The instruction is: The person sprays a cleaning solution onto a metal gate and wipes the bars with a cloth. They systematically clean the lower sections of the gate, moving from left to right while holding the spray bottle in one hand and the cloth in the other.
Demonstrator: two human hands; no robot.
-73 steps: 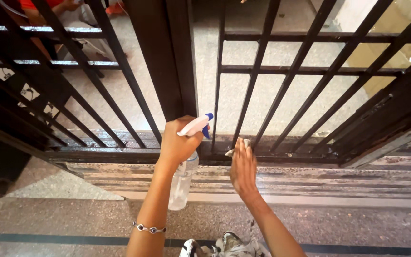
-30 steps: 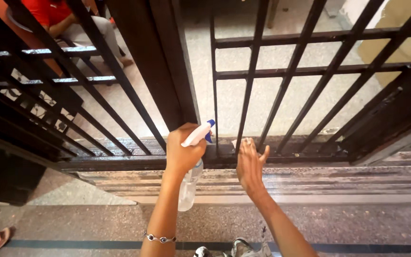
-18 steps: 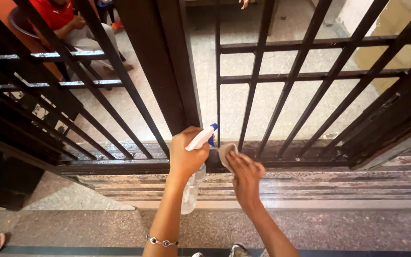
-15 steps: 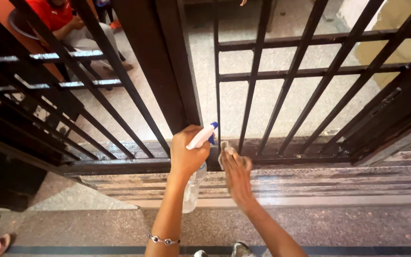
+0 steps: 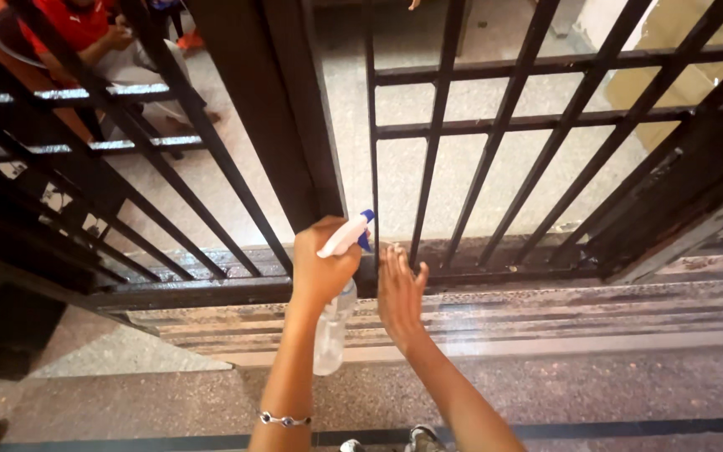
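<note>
The left hand [image 5: 321, 268] is wrapped around the neck of a clear spray bottle [image 5: 330, 335], whose white trigger head with a blue nozzle points toward the black metal gate [image 5: 504, 125]. The bottle hangs upright just in front of the gate's bottom rail [image 5: 211, 291], above the striped stone threshold [image 5: 587, 310]. The right hand [image 5: 399, 289] is open and flat, fingers together, pressed against the bottom rail just beside the bottle; whether a cloth lies under it cannot be told. A beaded bracelet [image 5: 284, 418] circles the left wrist. Beyond the bars, a person in a red shirt [image 5: 85, 25] sits.
</note>
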